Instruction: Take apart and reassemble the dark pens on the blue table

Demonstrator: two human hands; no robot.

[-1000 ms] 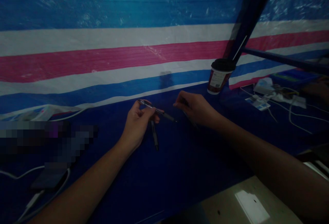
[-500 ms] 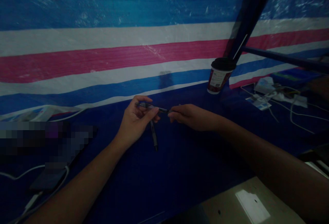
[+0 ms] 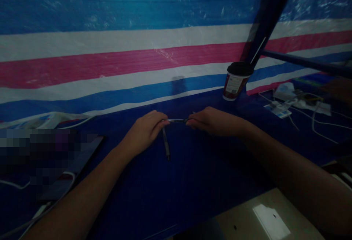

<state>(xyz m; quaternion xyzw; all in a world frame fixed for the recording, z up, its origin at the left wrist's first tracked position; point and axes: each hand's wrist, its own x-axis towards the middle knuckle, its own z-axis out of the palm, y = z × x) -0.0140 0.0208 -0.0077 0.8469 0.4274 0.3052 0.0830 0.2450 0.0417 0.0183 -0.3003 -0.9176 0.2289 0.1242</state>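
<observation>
A moment ago the two hands were apart; now they have closed in and meet over a single object. The left hand (image 3: 144,131) is curled almost shut around one end of a slim dark pen (image 3: 177,120), and the right hand (image 3: 216,122) has come across to pinch the other end, its fingers bent and nearly closed. The pen now spans the short gap between them, lying roughly level with a bright metal section showing at its middle, and both of its ends are hidden inside the fingers. It is held up by both hands at once, no longer by the left alone. Whether it is being twisted or pulled cannot be told from this view. Just below the left hand's fingers, a second dark pen (image 3: 166,144) lies on the blue tabletop covering (image 3: 192,181), pointing toward the person and touching neither hand. Beyond the right hand stands a lidded paper cup (image 3: 236,81), and further right lie white cables (image 3: 316,122) and papers. Left of the left hand is a dark flat device (image 3: 88,152), partly blurred out. A striped tarpaulin wall (image 3: 110,49) rises beyond both hands.
</observation>
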